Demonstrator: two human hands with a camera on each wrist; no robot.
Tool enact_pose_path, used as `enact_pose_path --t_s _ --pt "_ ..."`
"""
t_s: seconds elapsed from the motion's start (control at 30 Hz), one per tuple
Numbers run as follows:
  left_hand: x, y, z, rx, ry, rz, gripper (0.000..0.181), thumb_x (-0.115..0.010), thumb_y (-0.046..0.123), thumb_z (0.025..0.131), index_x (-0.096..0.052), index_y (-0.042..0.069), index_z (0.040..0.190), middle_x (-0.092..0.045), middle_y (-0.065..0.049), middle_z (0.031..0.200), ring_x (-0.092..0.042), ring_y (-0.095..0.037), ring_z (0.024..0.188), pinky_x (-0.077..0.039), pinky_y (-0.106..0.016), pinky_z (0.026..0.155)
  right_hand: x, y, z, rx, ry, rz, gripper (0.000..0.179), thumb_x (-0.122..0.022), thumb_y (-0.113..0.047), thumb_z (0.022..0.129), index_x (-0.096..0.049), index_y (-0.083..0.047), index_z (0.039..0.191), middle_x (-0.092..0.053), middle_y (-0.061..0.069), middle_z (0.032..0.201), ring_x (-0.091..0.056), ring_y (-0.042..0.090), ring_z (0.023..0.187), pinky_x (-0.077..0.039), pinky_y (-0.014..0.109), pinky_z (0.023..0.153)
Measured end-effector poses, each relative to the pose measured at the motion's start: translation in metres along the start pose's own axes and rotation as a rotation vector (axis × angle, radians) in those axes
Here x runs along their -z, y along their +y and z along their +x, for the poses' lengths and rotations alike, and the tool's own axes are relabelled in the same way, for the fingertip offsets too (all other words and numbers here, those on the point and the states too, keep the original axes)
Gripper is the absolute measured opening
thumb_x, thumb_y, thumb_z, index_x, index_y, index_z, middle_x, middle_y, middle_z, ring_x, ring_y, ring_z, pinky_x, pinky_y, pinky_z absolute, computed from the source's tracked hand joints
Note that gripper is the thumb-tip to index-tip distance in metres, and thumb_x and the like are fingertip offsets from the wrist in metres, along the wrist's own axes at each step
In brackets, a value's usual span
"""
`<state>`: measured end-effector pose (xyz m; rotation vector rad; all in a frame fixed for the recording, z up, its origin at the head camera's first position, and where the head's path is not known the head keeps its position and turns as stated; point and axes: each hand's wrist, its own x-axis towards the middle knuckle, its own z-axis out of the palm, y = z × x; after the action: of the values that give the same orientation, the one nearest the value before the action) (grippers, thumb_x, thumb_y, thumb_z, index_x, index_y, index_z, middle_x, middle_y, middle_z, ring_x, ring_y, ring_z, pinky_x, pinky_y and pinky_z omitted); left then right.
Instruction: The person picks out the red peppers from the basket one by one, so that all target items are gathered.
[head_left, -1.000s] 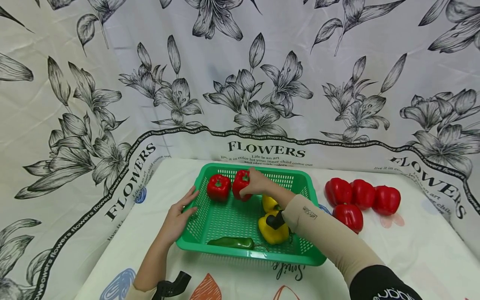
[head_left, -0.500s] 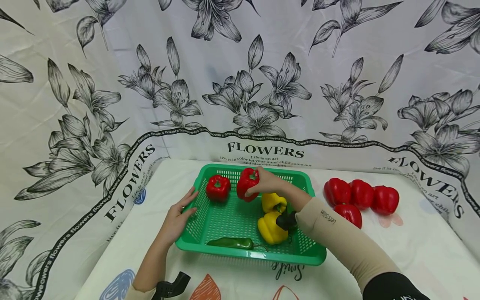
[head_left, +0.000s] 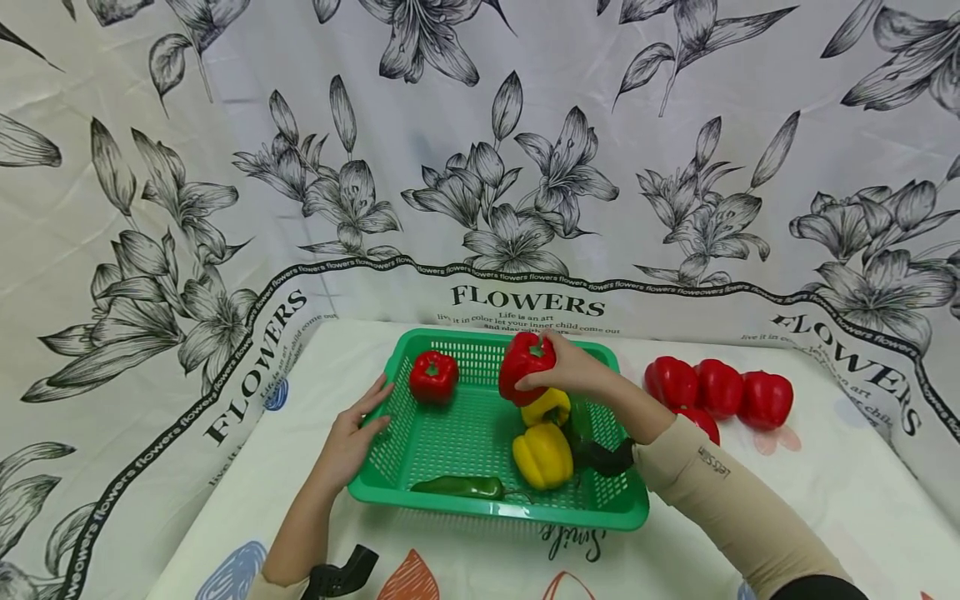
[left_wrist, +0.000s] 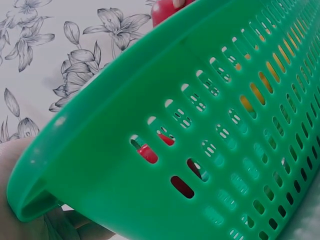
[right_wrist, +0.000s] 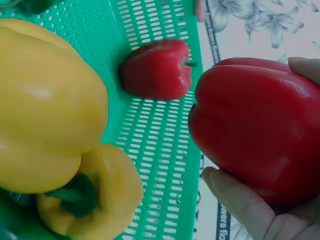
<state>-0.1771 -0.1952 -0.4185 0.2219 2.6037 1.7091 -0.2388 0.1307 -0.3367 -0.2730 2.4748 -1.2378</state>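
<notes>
My right hand (head_left: 566,367) holds a red bell pepper (head_left: 527,367) above the right back part of the green plastic basket (head_left: 450,497). In the right wrist view the thumb (right_wrist: 240,205) presses one side of that pepper, with a fingertip on the other side. My left hand (head_left: 351,442) grips the basket's left rim; the left wrist view shows fingers (left_wrist: 92,231) under the rim. Inside the basket, another red bell pepper (head_left: 433,377) sits at the back left. Two yellow bell peppers, one in front (head_left: 543,456) and one behind (head_left: 547,407), lie below my right hand.
A long green pepper (head_left: 459,487) lies along the basket's front wall. Another green pepper (head_left: 581,418) is partly hidden by my right wrist and its black camera mount. Several red bell peppers (head_left: 720,388) rest on the white tablecloth (head_left: 420,550) to the right. A flower-printed curtain hangs behind.
My right hand has lifted the red bell pepper and carried it rightward, over the yellow bell peppers. The left hand stays at the basket's rim.
</notes>
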Motion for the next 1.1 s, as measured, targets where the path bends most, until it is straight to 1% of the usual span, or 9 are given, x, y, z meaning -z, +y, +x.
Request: enact_pose_path --t_s 0.1,0.27,0.47,0.57,0.77,0.9,0.97,1.1 --pt "0.001 0.0 -0.001 -0.006 0.005 0.004 0.047 -0.047 0.007 0.095 -0.04 0.007 0.141 -0.021 -0.001 0.156 -0.011 -0.031 0.145 -0.013 -0.06 0.112 0.006 0.004 -0.01 0.014 0.008 0.034 0.085 -0.074 -0.026 0.075 -0.023 -0.006 0.14 -0.046 0.019 0.132 -0.05 0.034 0.115 -0.052 0.045 0.088" --pt "0.002 0.003 -0.001 -0.019 0.006 0.006 0.047 -0.047 0.008 0.095 -0.04 0.007 0.141 -0.021 -0.002 0.156 -0.011 -0.032 0.145 -0.012 -0.06 0.112 0.017 0.015 -0.026 0.037 0.029 0.053 0.081 -0.076 -0.02 0.072 -0.024 -0.005 0.132 -0.043 0.022 0.131 -0.05 0.037 0.113 -0.054 0.044 0.084" --pt "0.002 0.002 -0.001 -0.023 0.004 0.001 0.047 -0.047 0.007 0.095 -0.039 0.006 0.141 -0.021 -0.002 0.156 -0.011 -0.032 0.145 -0.012 -0.06 0.112 0.03 0.027 -0.045 0.067 0.041 0.059 0.079 -0.077 -0.019 0.071 -0.026 -0.006 0.13 -0.046 0.023 0.129 -0.05 0.038 0.113 -0.055 0.042 0.081" --pt "0.001 0.003 -0.002 -0.026 0.0 -0.001 0.047 -0.047 0.007 0.095 -0.04 0.006 0.141 -0.021 -0.002 0.156 -0.011 -0.032 0.145 -0.012 -0.061 0.111 0.035 0.032 -0.054 0.062 0.062 0.063 0.079 -0.078 -0.019 0.069 -0.029 -0.009 0.13 -0.047 0.022 0.129 -0.049 0.039 0.114 -0.056 0.042 0.079" --pt "0.001 0.004 -0.003 -0.027 -0.003 -0.006 0.047 -0.048 0.007 0.095 -0.04 0.006 0.141 -0.021 -0.002 0.156 -0.01 -0.032 0.145 -0.012 -0.062 0.111 0.046 0.041 -0.074 0.065 0.099 0.064 0.079 -0.076 -0.024 0.074 -0.03 -0.011 0.136 -0.047 0.022 0.13 -0.047 0.039 0.116 -0.056 0.041 0.078" --pt "0.0 0.003 -0.002 -0.02 -0.004 -0.008 0.047 -0.047 0.007 0.095 -0.039 0.006 0.141 -0.021 -0.002 0.156 -0.01 -0.032 0.145 -0.011 -0.061 0.111 0.052 0.046 -0.084 0.043 0.129 0.047 0.081 -0.073 -0.028 0.077 -0.026 -0.011 0.141 -0.046 0.024 0.13 -0.047 0.039 0.115 -0.055 0.041 0.078" --pt "0.0 0.003 -0.002 -0.018 -0.002 -0.008 0.047 -0.047 0.007 0.095 -0.039 0.006 0.141 -0.021 -0.002 0.156 -0.01 -0.031 0.145 -0.012 -0.061 0.111 0.054 0.048 -0.088 0.041 0.142 0.041 0.08 -0.071 -0.029 0.079 -0.023 -0.009 0.14 -0.046 0.025 0.13 -0.047 0.04 0.115 -0.055 0.042 0.078" --pt "-0.001 0.003 -0.002 -0.016 0.0 -0.01 0.047 -0.047 0.008 0.095 -0.039 0.006 0.142 -0.021 -0.002 0.156 -0.011 -0.03 0.145 -0.012 -0.06 0.112 0.056 0.053 -0.093 0.045 0.168 0.066 0.076 -0.067 -0.029 0.083 -0.019 -0.006 0.137 -0.045 0.027 0.13 -0.047 0.04 0.115 -0.054 0.043 0.081"
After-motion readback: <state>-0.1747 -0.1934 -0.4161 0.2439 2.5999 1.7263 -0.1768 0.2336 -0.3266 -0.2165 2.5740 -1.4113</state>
